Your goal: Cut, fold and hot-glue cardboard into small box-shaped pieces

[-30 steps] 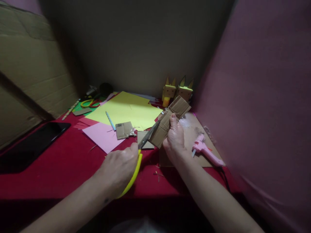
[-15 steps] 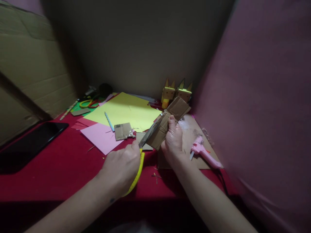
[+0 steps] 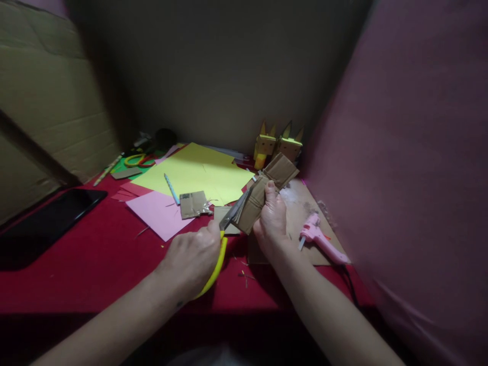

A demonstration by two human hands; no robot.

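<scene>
My left hand [image 3: 196,254] is closed round the yellow handles of a pair of scissors [image 3: 215,272]. The blades point up and to the right, against the left edge of a folded piece of brown cardboard [image 3: 253,206]. That cardboard is gripped by my right hand [image 3: 272,218], thumb on top and the other fingers hidden behind. Below the blades, a smaller cardboard piece [image 3: 224,216] lies on the table. Thin cut slivers [image 3: 246,277] are scattered on the red cloth between my forearms.
A pink glue gun [image 3: 322,239] rests on a cardboard sheet [image 3: 301,203] at the right. Yellow paper [image 3: 190,173], pink paper [image 3: 158,213], a blue pen [image 3: 171,188] and a cardboard square [image 3: 193,204] lie left of centre. Two box-headed cardboard figures [image 3: 278,145] stand behind; a black phone [image 3: 53,223] lies left.
The scissor blades have shifted slightly along the cardboard's left edge. A few more slivers show on the cloth below. My right hand keeps its hold, almost unmoved.
</scene>
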